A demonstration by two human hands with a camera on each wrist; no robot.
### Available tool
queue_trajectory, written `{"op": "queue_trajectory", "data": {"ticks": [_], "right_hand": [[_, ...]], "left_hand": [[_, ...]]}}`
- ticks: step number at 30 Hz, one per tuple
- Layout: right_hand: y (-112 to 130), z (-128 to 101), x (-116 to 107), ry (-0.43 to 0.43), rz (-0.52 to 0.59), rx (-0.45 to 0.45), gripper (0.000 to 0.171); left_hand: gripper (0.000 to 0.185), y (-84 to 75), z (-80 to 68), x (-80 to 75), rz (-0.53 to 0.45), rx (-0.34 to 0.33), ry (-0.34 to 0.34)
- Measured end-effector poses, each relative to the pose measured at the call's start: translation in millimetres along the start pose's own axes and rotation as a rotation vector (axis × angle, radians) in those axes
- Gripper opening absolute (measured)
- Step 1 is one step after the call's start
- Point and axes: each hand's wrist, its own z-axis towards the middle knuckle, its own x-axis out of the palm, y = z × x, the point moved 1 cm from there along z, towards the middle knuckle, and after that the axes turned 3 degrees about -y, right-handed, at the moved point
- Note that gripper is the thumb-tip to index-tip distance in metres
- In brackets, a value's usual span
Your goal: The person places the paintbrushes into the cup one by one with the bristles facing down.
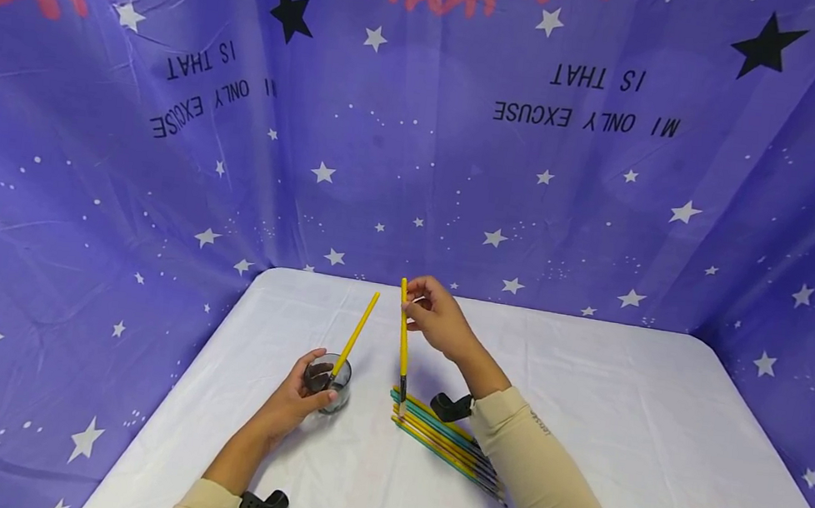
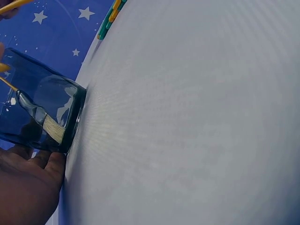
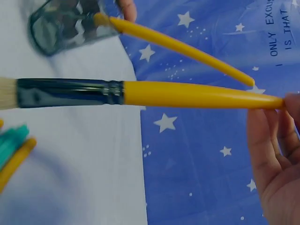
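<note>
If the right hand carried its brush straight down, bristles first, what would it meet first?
Probably the near ends of the pile of brushes on the table: the held brush, pinched by the right hand, hangs upright just above them. Depth is uncertain.

Gap between glass (image 1: 327, 382) and brush pile (image 1: 446, 443) — passable; tabletop (image 1: 657, 450) right side open.

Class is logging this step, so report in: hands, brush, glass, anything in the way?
Left hand grips glass, one brush inside. Right hand pinches second brush upright by its handle end, bristles over brush pile. Path to glass looks clear.
</note>
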Motion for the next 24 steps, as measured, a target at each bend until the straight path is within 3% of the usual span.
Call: {"op": "queue_trajectory", "data": {"ticks": [3, 11, 16, 24], "right_hand": [[-1, 2, 4, -0.064, 0.04, -0.021, 0.024], [23, -2, 13, -0.197, 0.169, -0.152, 0.02], [31, -2, 20, -0.272, 0.289, -0.164, 0.021], [27, -2, 35, -0.359, 0.336, -0.182, 0.021]], "left_hand": [[0.082, -0.5, -0.3, 0.1, -0.009, 0.015, 0.01], [0.081, -0.8, -0.2, -0.2, -0.017, 0.023, 0.012], [0.082, -0.1, 0.1, -0.9, -0.021, 0.006, -0.002], [0.08, -0.8, 0.2, 0.1, -0.031, 0.009, 0.014]]}}
